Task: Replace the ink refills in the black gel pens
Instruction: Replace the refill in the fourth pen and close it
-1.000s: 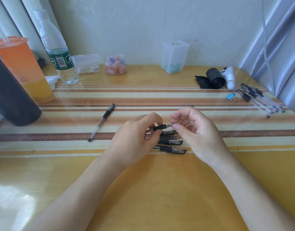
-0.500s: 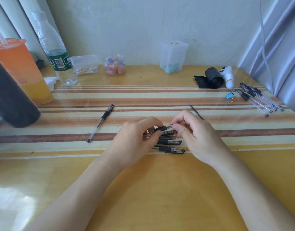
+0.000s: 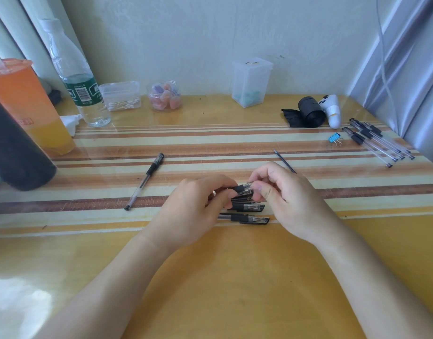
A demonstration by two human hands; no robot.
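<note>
Left hand (image 3: 193,211) and right hand (image 3: 286,196), fingers closed on same black gel pen (image 3: 243,188), held just above pen cluster (image 3: 249,212) mid-worktop (image 3: 235,277). Loose ink refill (image 3: 284,160) beyond right hand.

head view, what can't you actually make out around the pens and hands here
- Head view: most of the held pen; the left hand and right hand cover it.
- How many pens are in the pile: both hands hide part of it.
- The loose refill: its near end runs behind the right hand.
- The dark cylinder: cut off by the left edge.
- Bottle label: print too small.
</note>
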